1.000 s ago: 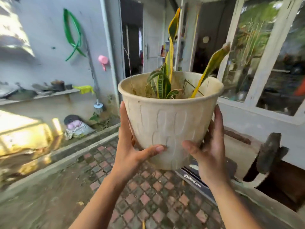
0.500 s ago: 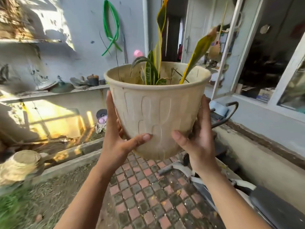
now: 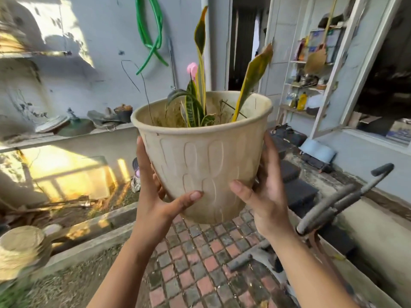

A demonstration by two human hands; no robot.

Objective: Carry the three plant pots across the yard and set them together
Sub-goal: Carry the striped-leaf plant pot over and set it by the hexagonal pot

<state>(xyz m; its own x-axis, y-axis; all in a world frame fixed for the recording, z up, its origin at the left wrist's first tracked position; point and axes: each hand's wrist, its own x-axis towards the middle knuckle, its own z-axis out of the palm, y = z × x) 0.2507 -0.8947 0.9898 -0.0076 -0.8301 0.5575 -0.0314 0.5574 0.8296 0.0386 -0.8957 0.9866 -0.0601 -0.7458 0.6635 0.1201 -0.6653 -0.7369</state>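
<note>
A cream plastic plant pot (image 3: 204, 156) with a grooved wall and a snake plant (image 3: 195, 107) in it is held up in front of me, above the paved path. My left hand (image 3: 155, 196) grips its lower left side, thumb across the front. My right hand (image 3: 264, 192) grips the lower right side, thumb on the front and fingers behind. A second pale pot (image 3: 22, 247) stands low at the left on the soil strip, blurred. No third pot is in view.
A brick path (image 3: 195, 274) runs ahead between a concrete curb (image 3: 93, 238) on the left and a parked bicycle with handlebars (image 3: 347, 196) on the right. A wall shelf (image 3: 73, 134) holds clutter, a green hose (image 3: 151, 36) hangs above, and an open doorway (image 3: 242, 41) lies ahead.
My view has swung left and moved forward along the path; the bicycle and the low pale pot came into sight. Both hands keep the same hold on the pot.
</note>
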